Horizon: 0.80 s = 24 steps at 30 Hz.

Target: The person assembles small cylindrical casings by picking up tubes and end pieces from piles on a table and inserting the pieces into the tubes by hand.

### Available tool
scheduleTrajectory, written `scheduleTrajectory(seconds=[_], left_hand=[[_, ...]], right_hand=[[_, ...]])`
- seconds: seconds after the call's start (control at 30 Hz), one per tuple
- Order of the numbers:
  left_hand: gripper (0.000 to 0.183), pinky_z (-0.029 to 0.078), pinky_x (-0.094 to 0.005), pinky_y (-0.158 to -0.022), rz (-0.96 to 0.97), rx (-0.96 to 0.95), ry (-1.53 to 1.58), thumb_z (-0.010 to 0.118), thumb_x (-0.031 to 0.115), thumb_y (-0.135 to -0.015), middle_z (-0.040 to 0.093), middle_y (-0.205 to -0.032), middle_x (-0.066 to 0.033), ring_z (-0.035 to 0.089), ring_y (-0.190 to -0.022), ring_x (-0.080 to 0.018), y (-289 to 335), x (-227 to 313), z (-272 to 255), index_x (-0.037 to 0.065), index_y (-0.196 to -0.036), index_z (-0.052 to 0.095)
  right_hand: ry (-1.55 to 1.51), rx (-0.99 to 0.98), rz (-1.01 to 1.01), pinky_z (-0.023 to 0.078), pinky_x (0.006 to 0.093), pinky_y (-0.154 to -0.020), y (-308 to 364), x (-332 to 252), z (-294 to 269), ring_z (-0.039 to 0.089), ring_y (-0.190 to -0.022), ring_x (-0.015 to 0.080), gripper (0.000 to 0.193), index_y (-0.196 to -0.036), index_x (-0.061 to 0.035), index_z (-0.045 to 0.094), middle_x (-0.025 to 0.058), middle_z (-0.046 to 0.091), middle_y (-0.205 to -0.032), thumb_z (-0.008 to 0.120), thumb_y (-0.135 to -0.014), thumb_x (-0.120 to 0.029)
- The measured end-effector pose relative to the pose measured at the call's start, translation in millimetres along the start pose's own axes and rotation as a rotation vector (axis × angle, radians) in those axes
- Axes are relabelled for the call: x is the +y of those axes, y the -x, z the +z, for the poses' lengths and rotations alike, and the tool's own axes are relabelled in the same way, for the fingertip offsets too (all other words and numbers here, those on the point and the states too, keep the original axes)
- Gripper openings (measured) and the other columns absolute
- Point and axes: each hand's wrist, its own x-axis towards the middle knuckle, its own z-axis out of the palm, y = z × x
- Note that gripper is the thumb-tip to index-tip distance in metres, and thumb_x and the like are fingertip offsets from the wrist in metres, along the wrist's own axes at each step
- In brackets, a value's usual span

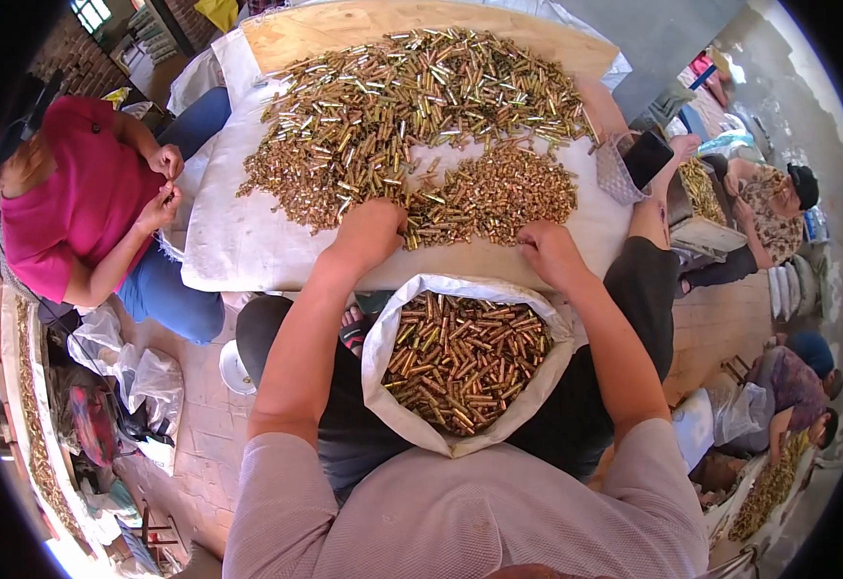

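Note:
Both arms reach over an open white sack (462,450) in my lap, which holds many slim brass- and copper-coloured metal pieces (465,362). My left hand (368,234) rests at the near edge of a large heap of long, thin brass-coloured metal tubes (421,92), its fingers curled together. Beside a mound of much shorter copper-coloured pieces (513,188), my right hand (549,253) is closed with thumb and fingertips pressed together. Whatever either hand grips is hidden or too small to make out. The heaps lie on a white cloth-covered table (219,232).
A wooden board (315,34) backs the heap. At left sits a person in a magenta shirt (79,193), hands together. A woven basket (619,169) with a dark phone (648,159) stands at the table's right edge. Other people work farther right. A white bowl (236,372) is on the floor.

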Motion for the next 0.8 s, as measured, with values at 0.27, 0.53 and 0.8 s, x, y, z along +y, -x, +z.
scheduleTrajectory(seconds=[0.27, 0.53, 0.8], left_hand=[[0.015, 0.048, -0.0305, -0.048, 0.035, 0.063, 0.669, 0.07, 0.007, -0.085, 0.066, -0.079, -0.0075, 0.062, -0.06, -0.0133, -2.8, -7.8, -11.2, 0.0, -0.098, 0.066], [0.022, 0.049, -0.0234, -0.056, -0.08, -0.093, 0.984, 0.066, 0.01, -0.093, 0.066, -0.084, -0.0025, 0.062, -0.068, -0.0086, -5.1, 19.9, -21.0, -0.001, -0.112, 0.065], [0.02, 0.048, -0.0223, -0.059, -0.03, -0.099, 1.062, 0.067, 0.011, -0.093, 0.066, -0.081, 0.0006, 0.058, -0.068, -0.006, -8.3, 23.7, -6.1, 0.003, -0.112, 0.069]], right_hand=[[0.044, 0.114, 0.084, 0.051, 0.047, -0.08, -2.2, -6.9, 15.1, 0.063, -0.089, 0.04, 0.013, -0.089, -0.0053, 0.069, 0.0212, 0.065, -0.091, 0.065, -0.077, -0.01], [0.049, 0.161, 0.067, 0.051, 0.0459, -0.081, -1.2, 6.1, 21.3, 0.062, -0.09, 0.0394, 0.014, -0.089, -0.004, 0.069, 0.0209, 0.064, -0.092, 0.062, -0.077, -0.004], [0.087, 0.22, 0.133, 0.052, 0.044, -0.076, 0.2, 3.3, 28.8, 0.063, -0.085, 0.0382, 0.009, -0.085, -0.0027, 0.066, 0.0176, 0.063, -0.087, 0.068, -0.077, -0.002]])
